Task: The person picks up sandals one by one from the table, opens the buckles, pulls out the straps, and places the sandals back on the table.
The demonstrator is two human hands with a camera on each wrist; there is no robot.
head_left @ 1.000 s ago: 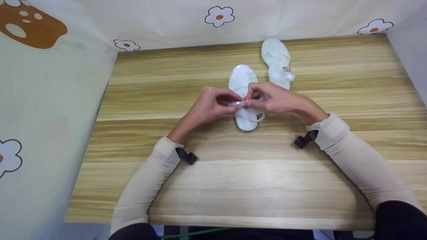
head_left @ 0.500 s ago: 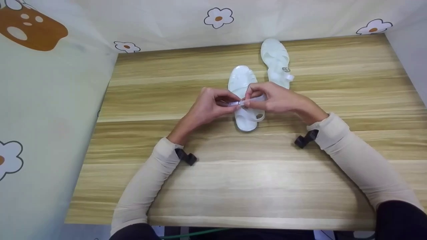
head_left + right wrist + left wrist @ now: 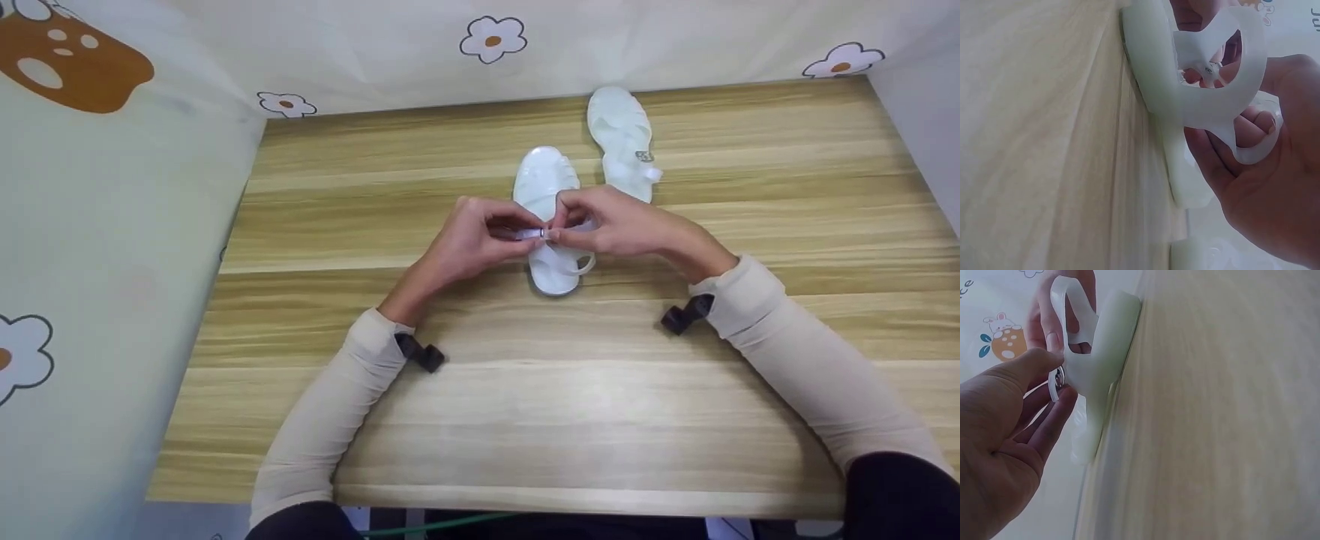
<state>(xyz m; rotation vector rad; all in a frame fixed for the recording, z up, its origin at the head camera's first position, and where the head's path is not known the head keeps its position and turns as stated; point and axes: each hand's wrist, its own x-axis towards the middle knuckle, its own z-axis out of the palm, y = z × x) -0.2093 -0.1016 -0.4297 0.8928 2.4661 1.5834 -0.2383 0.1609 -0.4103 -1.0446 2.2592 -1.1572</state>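
Observation:
A white jelly sandal [image 3: 555, 279] lies sole down on the table, toe toward the back wall. Over its heel part, both hands meet at the ankle strap [image 3: 1252, 53]. The left hand [image 3: 466, 238] pinches the strap beside a small metal buckle [image 3: 1059, 377] between thumb and fingers. From the other side, the right hand [image 3: 626, 223] pinches the strap right at the buckle, thumb and forefinger nearly touching the left fingertips. In the right wrist view, a strap loop arches in front of the right fingers. Fingertips partly hide the buckle.
A second white sandal [image 3: 619, 124] lies farther back to the right, its strap undone and its buckle [image 3: 644, 156] showing. The wood-grain table [image 3: 525, 420] meets a flower-patterned wall cloth [image 3: 390, 52] at the back and another on the left.
The fingers shift only slightly at the buckle, and the strap between them changes its angle a little. Both sandals stay in place.

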